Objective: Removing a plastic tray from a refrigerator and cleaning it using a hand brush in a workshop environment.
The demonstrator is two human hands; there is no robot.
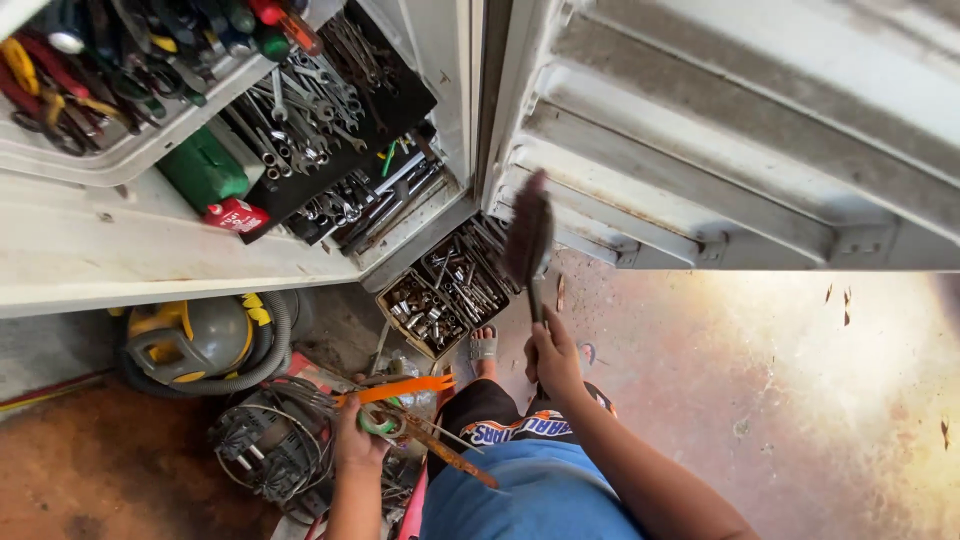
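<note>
My right hand (553,358) grips the handle of a dark brush (529,237), whose bristle head points up toward the lower edge of a white ribbed metal door (720,130). My left hand (358,430) hangs lower at my side, shut around a roll of green tape (378,422), an orange-handled tool (400,388) and a rusty flat blade (452,455) that juts out to the right. My knee in dark shorts and a sandalled foot (484,347) show between the two hands.
A white cabinet shelf (120,250) holds a tray of pliers and screwdrivers (90,60), a green can (205,172) and racks of wrenches (310,110). Boxes of sockets (440,290) sit on the floor. A yellow-grey vacuum (195,340) and tangled wire (265,440) lie at the left.
</note>
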